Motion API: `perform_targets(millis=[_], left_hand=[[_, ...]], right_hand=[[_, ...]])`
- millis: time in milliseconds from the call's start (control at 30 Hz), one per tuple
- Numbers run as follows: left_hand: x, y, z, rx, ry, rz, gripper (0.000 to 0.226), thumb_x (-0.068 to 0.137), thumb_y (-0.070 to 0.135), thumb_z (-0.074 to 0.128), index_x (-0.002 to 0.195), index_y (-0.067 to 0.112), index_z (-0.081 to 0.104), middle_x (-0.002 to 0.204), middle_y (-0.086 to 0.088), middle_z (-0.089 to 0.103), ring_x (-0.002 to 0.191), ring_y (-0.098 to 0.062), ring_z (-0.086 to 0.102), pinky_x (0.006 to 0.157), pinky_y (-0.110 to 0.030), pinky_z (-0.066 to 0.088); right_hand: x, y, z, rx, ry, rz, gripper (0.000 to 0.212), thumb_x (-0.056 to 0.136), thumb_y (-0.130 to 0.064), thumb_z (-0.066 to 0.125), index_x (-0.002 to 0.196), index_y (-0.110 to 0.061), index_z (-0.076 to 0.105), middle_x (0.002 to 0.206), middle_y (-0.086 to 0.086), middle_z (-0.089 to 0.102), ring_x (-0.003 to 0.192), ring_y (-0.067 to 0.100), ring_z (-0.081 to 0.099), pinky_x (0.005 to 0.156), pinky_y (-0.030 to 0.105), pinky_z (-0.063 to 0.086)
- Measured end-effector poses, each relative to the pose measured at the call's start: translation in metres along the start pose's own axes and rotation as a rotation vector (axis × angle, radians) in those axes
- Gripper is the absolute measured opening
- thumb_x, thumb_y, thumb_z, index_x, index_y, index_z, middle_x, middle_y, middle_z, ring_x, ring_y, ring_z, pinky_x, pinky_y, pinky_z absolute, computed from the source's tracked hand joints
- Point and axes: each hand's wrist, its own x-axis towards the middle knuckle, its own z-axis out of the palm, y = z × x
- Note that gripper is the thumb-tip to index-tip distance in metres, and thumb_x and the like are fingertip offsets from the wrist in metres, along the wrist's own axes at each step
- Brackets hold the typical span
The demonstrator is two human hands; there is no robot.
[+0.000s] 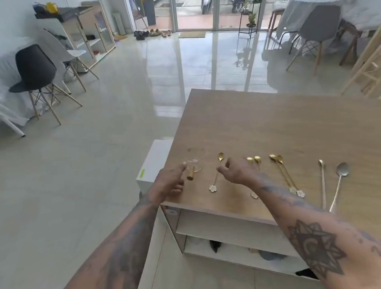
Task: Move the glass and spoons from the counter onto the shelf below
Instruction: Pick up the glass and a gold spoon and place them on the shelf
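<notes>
A clear glass (195,159) with a wooden handle (190,174) stands near the left front corner of the wooden counter (275,127). My left hand (169,185) hovers just left of it, fingers apart, index tip near the handle. A gold spoon (217,172) with a flower end lies between my hands. My right hand (240,171) is open above the counter beside that spoon. Several more gold spoons (284,173) and two silver spoons (337,184) lie in a row to the right. The white shelf (227,228) sits below the counter's front edge.
A white box (154,162) stands on the floor against the counter's left side. A lower shelf (240,253) holds dark items. Chairs, a covered table and a wooden rack stand farther off across the tiled floor.
</notes>
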Motion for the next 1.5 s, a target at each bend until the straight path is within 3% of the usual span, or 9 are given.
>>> perform_targets(millis=[100,233,467,600,833,967,1100,1300,1500], left_hand=[[0.012,0.002,0.002,-0.118,-0.088,-0.017,0.044,0.084,0.052,0.07,0.098,0.01,0.067,0.068,-0.002,0.067,0.052,-0.013,0.057,0.061,-0.027,0.052],[0.025,0.008,0.004,-0.141,-0.27,-0.031,0.028,0.084,0.04,0.071,0.094,0.015,0.062,0.076,-0.004,0.06,0.05,-0.011,0.052,0.051,-0.02,0.045],[0.041,-0.001,-0.001,-0.221,-0.41,-0.021,0.018,0.09,0.032,0.069,0.09,0.014,0.064,0.077,-0.001,0.065,0.059,-0.011,0.061,0.059,-0.019,0.053],[0.046,-0.004,-0.004,-0.238,-0.448,-0.017,0.017,0.089,0.032,0.072,0.081,0.017,0.068,0.075,-0.001,0.066,0.057,-0.011,0.065,0.062,-0.02,0.055],[0.042,-0.003,-0.005,-0.247,-0.437,-0.009,0.014,0.089,0.03,0.073,0.084,0.017,0.068,0.076,-0.003,0.066,0.057,-0.011,0.063,0.06,-0.02,0.056],[0.032,0.0,-0.007,-0.239,-0.435,0.029,0.012,0.09,0.025,0.072,0.09,0.013,0.069,0.075,-0.003,0.064,0.057,-0.011,0.06,0.055,-0.017,0.055],[0.015,0.008,-0.004,-0.235,-0.41,0.087,0.015,0.09,0.026,0.072,0.095,0.012,0.07,0.077,-0.004,0.065,0.058,-0.012,0.06,0.059,-0.021,0.053],[-0.026,0.014,0.008,-0.233,-0.368,0.132,0.02,0.091,0.023,0.071,0.102,0.006,0.069,0.077,-0.007,0.064,0.059,-0.015,0.06,0.061,-0.024,0.051],[-0.084,0.002,0.027,-0.229,-0.291,0.185,0.023,0.09,0.024,0.072,0.103,0.005,0.069,0.079,-0.009,0.064,0.057,-0.015,0.06,0.059,-0.023,0.051]], right_hand=[[0.013,-0.019,0.015,0.063,0.047,0.132,0.046,0.094,-0.05,0.051,0.103,-0.009,0.07,0.11,0.014,0.068,0.112,0.033,0.064,0.077,0.031,0.044],[0.021,-0.04,0.03,0.077,0.077,0.321,0.043,0.093,-0.043,0.057,0.113,-0.008,0.07,0.118,0.011,0.069,0.11,0.03,0.065,0.074,0.03,0.044],[0.035,-0.052,0.033,0.077,0.103,0.444,0.031,0.097,-0.025,0.052,0.115,-0.008,0.07,0.121,0.013,0.067,0.112,0.03,0.064,0.078,0.031,0.047],[0.033,-0.053,0.037,0.039,0.13,0.392,0.026,0.097,-0.025,0.051,0.108,-0.009,0.069,0.092,0.009,0.059,0.085,0.027,0.058,0.067,0.032,0.043],[0.025,-0.048,0.036,0.137,0.149,0.383,0.028,0.094,-0.029,0.052,0.094,-0.009,0.071,0.102,0.013,0.068,0.086,0.029,0.059,0.066,0.03,0.042],[0.013,-0.039,0.03,0.298,0.155,0.39,0.033,0.091,-0.031,0.055,0.086,-0.005,0.074,0.09,0.012,0.071,0.074,0.024,0.057,0.053,0.025,0.039],[-0.005,-0.03,0.014,0.382,0.192,0.343,0.037,0.091,-0.032,0.056,0.08,-0.003,0.075,0.08,0.013,0.075,0.073,0.025,0.069,0.057,0.027,0.045],[-0.039,-0.012,-0.007,0.452,0.249,0.248,0.03,0.09,-0.029,0.06,0.064,-0.014,0.064,0.061,0.005,0.066,0.044,0.01,0.05,0.041,0.022,0.034],[-0.087,0.019,-0.014,0.51,0.243,0.116,0.029,0.088,-0.028,0.059,0.064,-0.013,0.065,0.054,0.003,0.064,0.047,0.009,0.055,0.045,0.023,0.04]])
